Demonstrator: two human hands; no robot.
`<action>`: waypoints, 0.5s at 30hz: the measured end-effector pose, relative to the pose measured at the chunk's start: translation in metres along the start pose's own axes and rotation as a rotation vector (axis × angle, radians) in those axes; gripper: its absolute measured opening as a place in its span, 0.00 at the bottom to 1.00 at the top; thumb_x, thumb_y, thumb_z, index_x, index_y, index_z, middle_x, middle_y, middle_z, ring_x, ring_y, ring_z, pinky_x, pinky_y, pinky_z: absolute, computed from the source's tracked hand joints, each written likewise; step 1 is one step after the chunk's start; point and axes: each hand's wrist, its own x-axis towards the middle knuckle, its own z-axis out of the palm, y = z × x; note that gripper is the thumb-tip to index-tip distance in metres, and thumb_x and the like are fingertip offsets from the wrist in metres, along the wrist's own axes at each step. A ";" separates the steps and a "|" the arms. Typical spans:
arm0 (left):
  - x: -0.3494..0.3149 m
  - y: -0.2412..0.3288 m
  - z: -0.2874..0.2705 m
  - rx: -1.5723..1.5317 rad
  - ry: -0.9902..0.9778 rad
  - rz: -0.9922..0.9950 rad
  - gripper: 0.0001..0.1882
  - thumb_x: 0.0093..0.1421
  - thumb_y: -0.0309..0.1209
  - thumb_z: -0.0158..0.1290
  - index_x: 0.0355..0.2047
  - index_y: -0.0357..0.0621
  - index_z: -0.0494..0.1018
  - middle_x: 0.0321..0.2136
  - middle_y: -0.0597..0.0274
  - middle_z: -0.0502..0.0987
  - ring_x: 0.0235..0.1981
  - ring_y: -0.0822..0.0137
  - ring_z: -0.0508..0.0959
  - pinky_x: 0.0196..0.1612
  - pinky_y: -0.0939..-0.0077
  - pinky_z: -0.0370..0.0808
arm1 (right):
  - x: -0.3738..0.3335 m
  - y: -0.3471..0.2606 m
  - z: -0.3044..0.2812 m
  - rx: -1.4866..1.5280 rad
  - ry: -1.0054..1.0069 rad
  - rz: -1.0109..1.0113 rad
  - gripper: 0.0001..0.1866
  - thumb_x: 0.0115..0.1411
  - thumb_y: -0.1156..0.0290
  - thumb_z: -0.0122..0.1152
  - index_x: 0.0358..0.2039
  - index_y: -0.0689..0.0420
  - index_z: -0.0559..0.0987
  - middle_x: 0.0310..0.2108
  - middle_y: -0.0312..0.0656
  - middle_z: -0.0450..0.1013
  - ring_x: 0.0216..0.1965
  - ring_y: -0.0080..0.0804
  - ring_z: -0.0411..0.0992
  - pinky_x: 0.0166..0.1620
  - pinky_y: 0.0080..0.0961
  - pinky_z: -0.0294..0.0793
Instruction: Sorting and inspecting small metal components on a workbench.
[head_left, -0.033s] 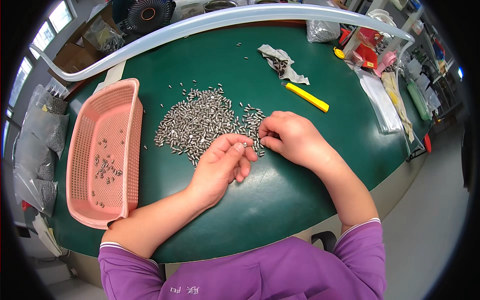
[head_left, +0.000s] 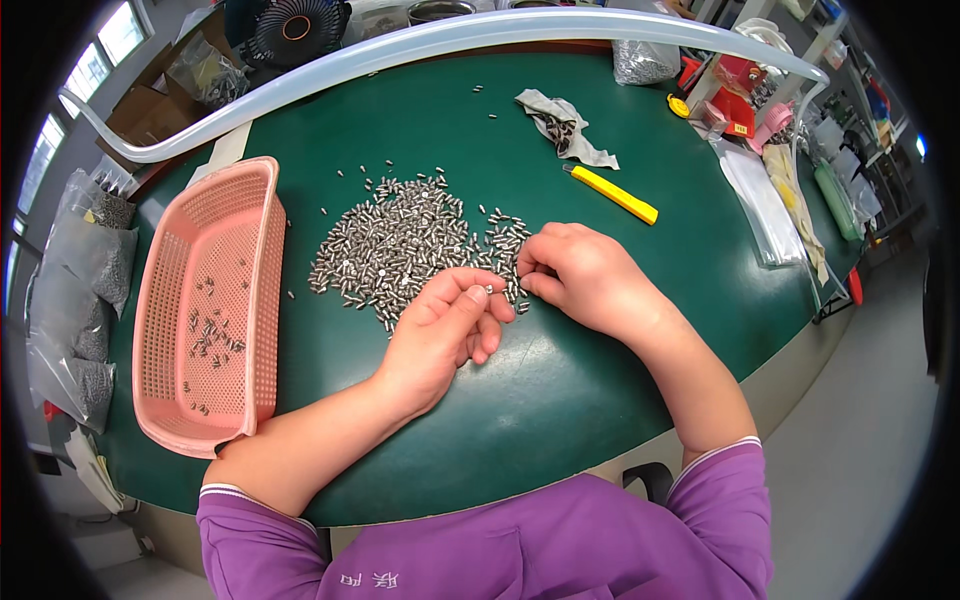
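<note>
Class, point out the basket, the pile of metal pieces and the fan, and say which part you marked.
Basket (head_left: 265, 320): head view, on its right wall.
Pile (head_left: 395, 240): head view, on its middle.
Fan (head_left: 295, 28): head view, on its hub.

From where I stand: pile of small parts (head_left: 395, 240) sits mid-table (head_left: 580, 410). Basket (head_left: 225, 285) to the person's left of it, a few parts inside; filled bags (head_left: 95, 270) further left. Left hand (head_left: 445, 330) at pile's near edge, right hand (head_left: 585, 275) just right of it. Knife (head_left: 612, 195) lies beyond right hand, wrapper (head_left: 600, 156) behind knife. Flat bags (head_left: 758, 200) far right. Fan (head_left: 296, 28) at back left.
</note>
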 end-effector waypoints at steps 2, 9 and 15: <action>0.000 0.000 0.001 -0.005 0.013 0.007 0.09 0.65 0.30 0.40 0.42 0.43 0.65 0.30 0.62 0.73 0.22 0.77 0.69 0.24 0.86 0.66 | 0.000 -0.001 0.001 -0.025 0.022 -0.010 0.05 0.49 0.72 0.60 0.27 0.56 0.74 0.28 0.40 0.70 0.35 0.38 0.70 0.37 0.32 0.70; 0.002 -0.002 -0.003 0.023 0.001 0.006 0.08 0.64 0.30 0.43 0.42 0.42 0.64 0.30 0.63 0.73 0.22 0.78 0.69 0.24 0.86 0.65 | 0.009 -0.015 -0.006 0.338 0.088 -0.158 0.05 0.50 0.77 0.61 0.27 0.58 0.74 0.26 0.38 0.69 0.30 0.32 0.69 0.34 0.27 0.70; 0.001 -0.001 -0.001 0.077 -0.036 0.026 0.07 0.64 0.30 0.44 0.40 0.41 0.65 0.27 0.64 0.72 0.19 0.80 0.65 0.20 0.89 0.61 | 0.008 -0.018 -0.005 0.438 0.078 -0.184 0.05 0.51 0.76 0.60 0.30 0.57 0.77 0.30 0.39 0.71 0.34 0.33 0.70 0.36 0.26 0.70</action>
